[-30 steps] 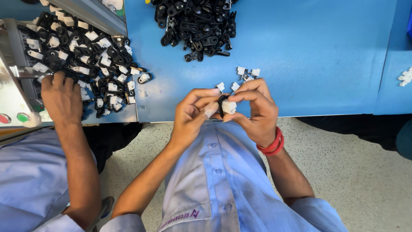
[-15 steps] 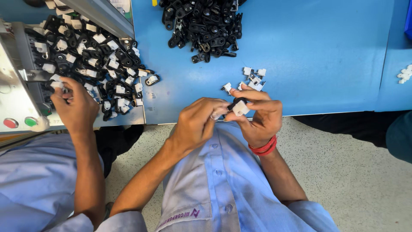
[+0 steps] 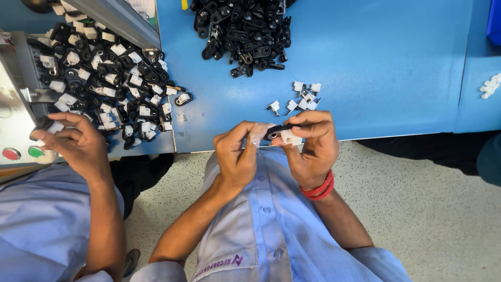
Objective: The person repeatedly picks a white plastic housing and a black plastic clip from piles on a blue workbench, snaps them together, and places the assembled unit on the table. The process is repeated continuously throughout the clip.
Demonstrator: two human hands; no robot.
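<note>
My left hand (image 3: 237, 154) and my right hand (image 3: 309, 147) meet just in front of the blue table's near edge (image 3: 396, 104). Between the fingertips sits a small black plastic part (image 3: 276, 130) with a white clip (image 3: 291, 139) against it. My right hand grips both pieces, and my left fingers pinch the black part's left end. A red band circles my right wrist. Several loose white clips (image 3: 302, 96) lie on the table just beyond my hands.
A pile of bare black parts (image 3: 242, 31) lies at the table's far middle. At left, a heap of black parts fitted with white clips (image 3: 104, 83) fills a tray. A co-worker's hand (image 3: 70, 141) reaches into it beside a machine panel with red and green buttons (image 3: 21, 153).
My hands have turned the black part flat between them and pressed the white clip under it. The co-worker's hand has drawn back toward the near edge of the heap.
</note>
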